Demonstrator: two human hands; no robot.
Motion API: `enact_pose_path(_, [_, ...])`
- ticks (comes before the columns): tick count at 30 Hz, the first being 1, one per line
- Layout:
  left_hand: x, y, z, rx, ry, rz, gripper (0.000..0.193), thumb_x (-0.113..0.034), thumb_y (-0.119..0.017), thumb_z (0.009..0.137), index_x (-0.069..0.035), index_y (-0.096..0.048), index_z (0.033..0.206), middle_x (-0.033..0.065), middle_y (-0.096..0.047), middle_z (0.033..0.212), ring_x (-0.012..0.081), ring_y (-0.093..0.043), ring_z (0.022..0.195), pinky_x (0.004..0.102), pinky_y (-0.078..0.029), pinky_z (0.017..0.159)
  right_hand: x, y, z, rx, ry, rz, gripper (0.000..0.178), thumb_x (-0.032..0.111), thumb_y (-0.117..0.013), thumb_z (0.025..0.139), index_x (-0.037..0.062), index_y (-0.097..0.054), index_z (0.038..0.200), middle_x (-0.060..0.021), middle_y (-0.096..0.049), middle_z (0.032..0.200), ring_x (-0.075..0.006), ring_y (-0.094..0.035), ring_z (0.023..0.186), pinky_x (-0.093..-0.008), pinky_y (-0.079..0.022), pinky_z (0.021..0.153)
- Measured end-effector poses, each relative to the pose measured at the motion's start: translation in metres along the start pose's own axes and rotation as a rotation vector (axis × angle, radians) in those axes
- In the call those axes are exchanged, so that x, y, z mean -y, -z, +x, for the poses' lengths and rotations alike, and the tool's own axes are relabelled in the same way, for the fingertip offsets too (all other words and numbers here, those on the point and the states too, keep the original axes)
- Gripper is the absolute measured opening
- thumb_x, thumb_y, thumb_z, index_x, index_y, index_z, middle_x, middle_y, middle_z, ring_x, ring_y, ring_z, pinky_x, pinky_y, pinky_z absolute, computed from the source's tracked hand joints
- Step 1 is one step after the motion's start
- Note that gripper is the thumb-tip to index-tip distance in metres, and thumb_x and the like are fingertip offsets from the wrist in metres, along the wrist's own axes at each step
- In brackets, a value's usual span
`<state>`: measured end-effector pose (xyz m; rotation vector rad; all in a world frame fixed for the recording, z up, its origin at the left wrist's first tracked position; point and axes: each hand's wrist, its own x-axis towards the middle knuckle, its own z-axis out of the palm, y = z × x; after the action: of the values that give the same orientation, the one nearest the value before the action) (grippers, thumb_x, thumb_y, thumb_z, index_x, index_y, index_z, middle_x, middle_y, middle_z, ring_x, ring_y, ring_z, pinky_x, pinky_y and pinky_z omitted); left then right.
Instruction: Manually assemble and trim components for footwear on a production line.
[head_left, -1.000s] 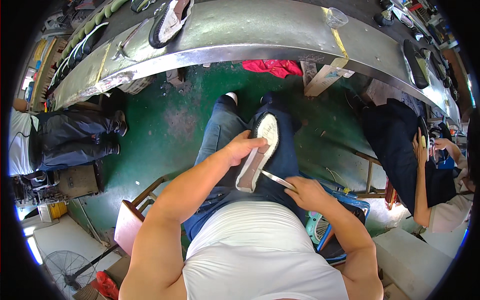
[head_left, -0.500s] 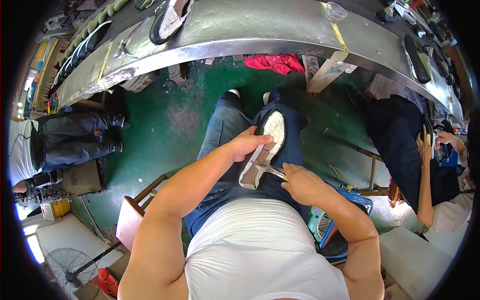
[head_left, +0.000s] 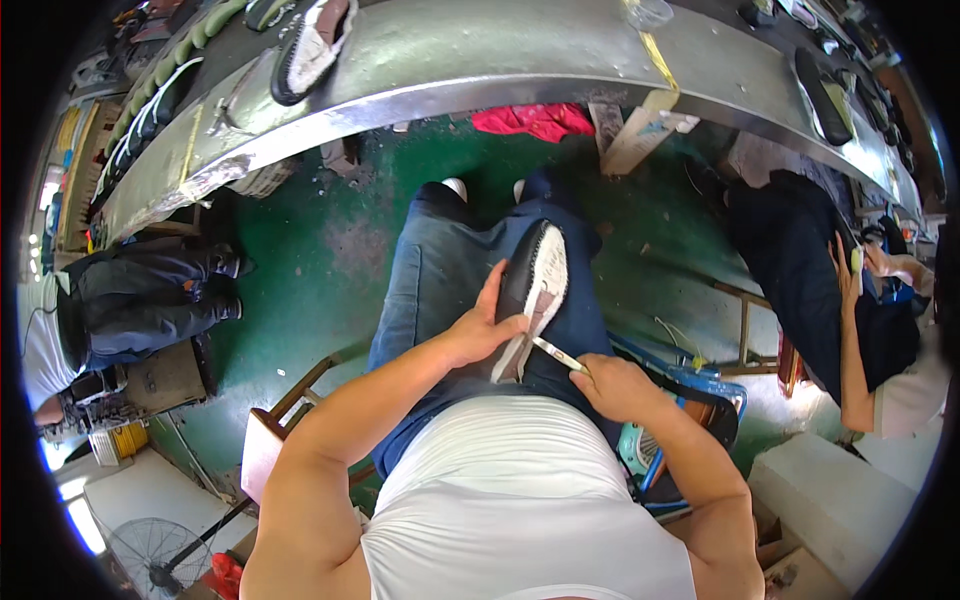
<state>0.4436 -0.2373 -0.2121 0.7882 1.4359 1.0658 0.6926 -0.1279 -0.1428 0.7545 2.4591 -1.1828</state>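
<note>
Steel bench [head_left: 480, 70] (shoe [head_left: 310, 45] atop) beyond both hands' sole [head_left: 535, 290].

The person wears a white sleeveless cotton top [head_left: 520, 500] that leaves both arms bare to the shoulder, and dark blue denim jeans [head_left: 440, 270]. Both hands, left [head_left: 478, 330] and right [head_left: 612, 385], are ungloved.

Green floor [head_left: 320, 250] beneath a long curved metal workbench [head_left: 480, 60], daylit.
</note>
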Motion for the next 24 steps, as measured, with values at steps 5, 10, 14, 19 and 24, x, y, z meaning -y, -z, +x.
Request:
enact_pose_path(5, [0.021, -0.017, 0.006, -0.166, -0.06, 0.099, 0.094, -0.02, -0.068, 0.091, -0.009, -0.004, 0.16, 0.0218, -0.032, 0.153, 0.0285, -0.034, 0.142, 0.037, -0.03, 0.116, 0.004, 0.036, 0.001, 0.137, -0.093, 0.286, 0.033, 0.03, -0.049, 0.102, -0.0012, -0.059, 0.106, -0.0225, -0.067, 0.091, -0.0448, -0.064, 0.084, -0.0497, -0.049, 0.076])
enact_pose_path(10, [0.002, -0.025, -0.008, -0.279, -0.033, 0.387, 0.103, -0.029, -0.071, 0.089, -0.008, 0.001, 0.159, 0.0275, -0.024, 0.157, 0.0366, -0.024, 0.148, 0.0403, -0.025, 0.119, 0.002, -0.004, 0.039, -0.257, 0.099, 0.035, 0.031, 0.029, -0.051, 0.102, -0.0023, -0.056, 0.105, -0.0254, -0.065, 0.089, -0.0467, -0.063, 0.082, -0.0521, -0.05, 0.075])
enact_pose_path(14, [0.019, 0.006, -0.035, 0.126, 0.035, 0.199, 0.11, -0.029, -0.067, 0.091, -0.004, 0.019, 0.155, 0.0271, -0.008, 0.162, 0.0372, -0.014, 0.151, 0.0382, -0.018, 0.122, 0.013, 0.014, 0.037, -0.143, 0.005, 0.023, 0.031, 0.03, -0.053, 0.101, -0.0004, -0.056, 0.098, -0.0252, -0.065, 0.089, -0.0459, -0.063, 0.083, -0.0529, -0.05, 0.074])
enact_pose_path(19, [0.025, -0.004, -0.042, -0.032, -0.061, 0.29, 0.105, -0.015, -0.065, 0.094, -0.007, 0.019, 0.156, 0.0252, -0.01, 0.163, 0.0295, -0.015, 0.151, 0.0336, -0.018, 0.121, 0.033, 0.007, 0.024, -0.153, 0.145, 0.048, 0.031, 0.032, -0.053, 0.1, 0.0009, -0.056, 0.095, -0.0239, -0.066, 0.09, -0.0455, -0.064, 0.084, -0.0531, -0.05, 0.074])
enact_pose_path(24, [-0.006, 0.015, -0.037, 0.002, 0.02, 0.257, 0.093, -0.021, -0.07, 0.09, 0.003, -0.01, 0.158, 0.0235, -0.03, 0.158, 0.0309, -0.031, 0.147, 0.0368, -0.025, 0.119, 0.003, -0.006, 0.026, -0.088, 0.049, 0.291, 0.032, 0.029, -0.049, 0.102, -0.001, -0.059, 0.097, -0.023, -0.067, 0.087, -0.0428, -0.066, 0.082, -0.049, -0.051, 0.073])
